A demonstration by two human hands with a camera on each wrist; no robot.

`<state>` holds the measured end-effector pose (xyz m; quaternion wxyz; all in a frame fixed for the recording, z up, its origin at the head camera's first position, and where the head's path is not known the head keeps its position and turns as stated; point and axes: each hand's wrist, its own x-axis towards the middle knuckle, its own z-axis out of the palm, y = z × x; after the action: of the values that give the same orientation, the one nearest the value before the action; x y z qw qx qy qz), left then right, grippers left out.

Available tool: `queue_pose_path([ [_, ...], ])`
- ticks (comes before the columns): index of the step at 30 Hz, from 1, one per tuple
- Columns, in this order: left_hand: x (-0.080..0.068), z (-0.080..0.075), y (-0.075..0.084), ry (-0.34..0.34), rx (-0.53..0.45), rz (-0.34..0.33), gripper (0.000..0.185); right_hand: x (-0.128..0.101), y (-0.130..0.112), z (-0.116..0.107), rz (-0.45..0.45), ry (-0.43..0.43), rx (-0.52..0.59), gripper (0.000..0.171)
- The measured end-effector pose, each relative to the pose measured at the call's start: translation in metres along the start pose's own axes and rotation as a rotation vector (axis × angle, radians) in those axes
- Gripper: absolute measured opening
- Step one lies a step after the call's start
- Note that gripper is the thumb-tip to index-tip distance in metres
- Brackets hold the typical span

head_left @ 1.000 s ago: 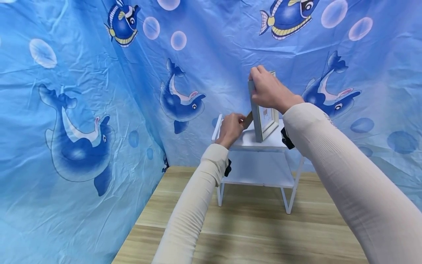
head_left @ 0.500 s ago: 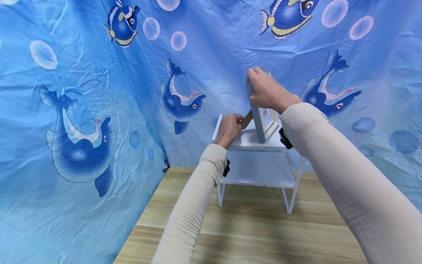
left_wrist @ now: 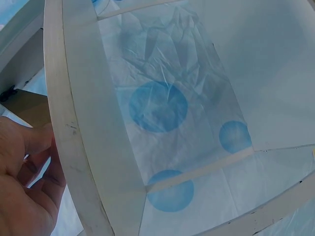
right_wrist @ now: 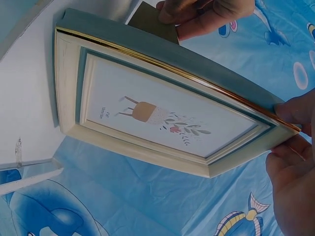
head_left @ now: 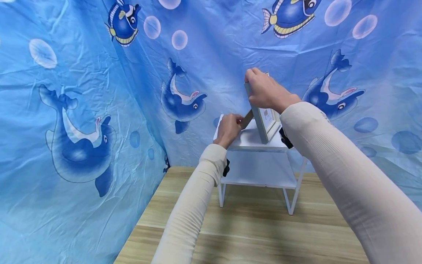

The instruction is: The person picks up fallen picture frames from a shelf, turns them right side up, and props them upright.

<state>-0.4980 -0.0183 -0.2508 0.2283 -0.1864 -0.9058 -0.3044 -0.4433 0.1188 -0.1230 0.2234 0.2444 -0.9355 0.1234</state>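
Observation:
A picture frame (head_left: pixel 259 123), cream with a grey-green side and a thin gold edge, stands leaning back on a small white table (head_left: pixel 245 141). Its print, an orange deer-like animal with leaves, shows in the right wrist view. My right hand (head_left: pixel 267 90) grips the frame's top edge, with thumb and fingers on either side. Behind the frame, my left hand (head_left: pixel 229 128) pinches the brown support leg (right_wrist: pixel 153 22), which is swung out from the back. The left wrist view shows my left hand (left_wrist: pixel 27 172) partly hidden behind the table's pale rim (left_wrist: pixel 69 118).
Below the tabletop is a white lower shelf (head_left: pixel 258 168), held by thin white legs (head_left: pixel 290 201). Blue curtains (head_left: pixel 217 55) printed with dolphins and fish hang behind and to the left. The floor (head_left: pixel 250 234) is light wood.
The frame leans back a little more: its top has shifted slightly left and its bottom slightly right. My hands have moved slightly left with it, keeping their holds.

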Motion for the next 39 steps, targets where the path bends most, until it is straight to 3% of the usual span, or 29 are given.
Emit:
queue_pose_path([
  [21,0.009,-0.019,0.016,0.014,0.016,-0.003,0.027,0.003,-0.010,-0.023,-0.013,-0.002,-0.037,0.041],
  [39,-0.012,-0.003,-0.002,0.012,0.055,0.001,0.019,-0.001,-0.007,0.006,-0.012,-0.023,-0.007,0.040],
])
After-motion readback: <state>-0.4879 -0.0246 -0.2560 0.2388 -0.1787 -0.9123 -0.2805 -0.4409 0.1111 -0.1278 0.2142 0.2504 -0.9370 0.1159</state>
